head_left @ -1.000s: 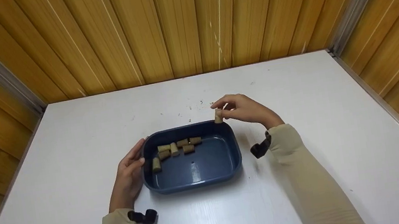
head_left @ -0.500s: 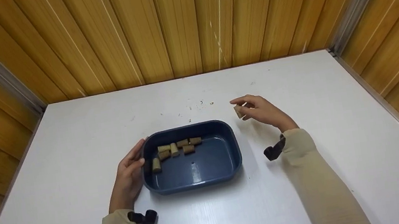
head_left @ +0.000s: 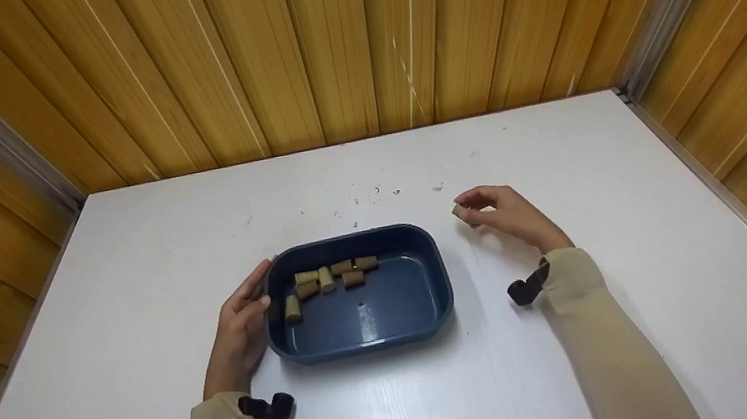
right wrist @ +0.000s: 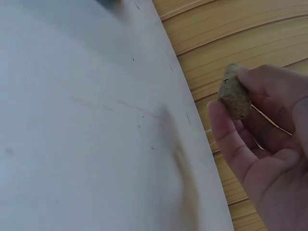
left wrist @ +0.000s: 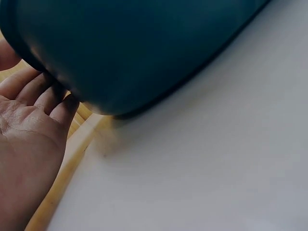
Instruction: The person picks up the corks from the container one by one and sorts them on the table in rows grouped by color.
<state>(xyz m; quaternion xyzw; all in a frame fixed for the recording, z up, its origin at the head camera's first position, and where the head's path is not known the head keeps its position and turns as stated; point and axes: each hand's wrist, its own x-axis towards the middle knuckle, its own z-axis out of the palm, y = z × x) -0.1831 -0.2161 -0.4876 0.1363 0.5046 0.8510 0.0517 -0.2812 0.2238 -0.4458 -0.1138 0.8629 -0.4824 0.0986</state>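
Observation:
A dark blue plastic bin (head_left: 398, 305) sits on the white table with several tapered cork stoppers (head_left: 326, 280) lying in its left and back part. My left hand (head_left: 241, 324) rests against the outside of the bin's left wall, fingers along the far corner and thumb at the rim. In the left wrist view the fingertips are partly hidden by the bin's wall (left wrist: 134, 53). Right of the bin, apart from it, my right hand (head_left: 510, 216) pinches one cork stopper (right wrist: 234, 94) between thumb and fingertips, just above the table.
Small brown crumbs (head_left: 397, 192) are scattered on the table (head_left: 387, 412) behind the bin. Wood-look panel walls (head_left: 336, 46) enclose the back and both sides. Black wrist cameras (head_left: 529, 285) hang from both sleeves.
The right hand has carried its cork stopper from the bin's back right corner to the right and slightly nearer. The left hand, the bin and the corks inside look unmoved.

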